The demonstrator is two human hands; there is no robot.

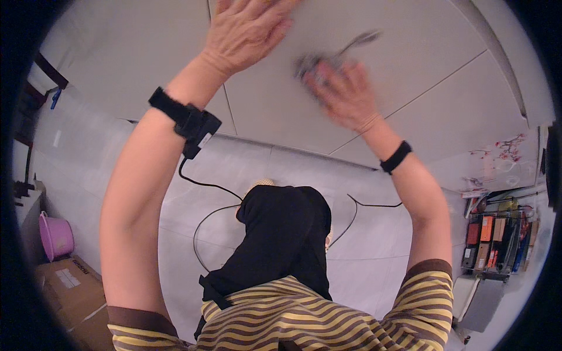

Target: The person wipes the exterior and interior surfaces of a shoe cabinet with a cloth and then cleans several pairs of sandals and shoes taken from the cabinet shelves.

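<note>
My right hand [347, 94] is blurred and presses a crumpled grey cloth [307, 66] against a pale cabinet front [272, 101]. A thin grey strip [362, 40] trails up and right from beside the cloth; blur hides whether it belongs to it. Flat over the same front, further left, lies my left hand [248, 33], palm down with nothing visible in it. Its fingertips are cut off by the top edge of the view. Narrow seams divide the cabinet front into panels.
Black cables [210, 188] hang near my legs above the pale tiled floor [369, 237]. At left are a pink basin [57, 237] and a cardboard box [72, 294]. A rack with several boxes [486, 228] stands at right, near a grey bin-like container [483, 302].
</note>
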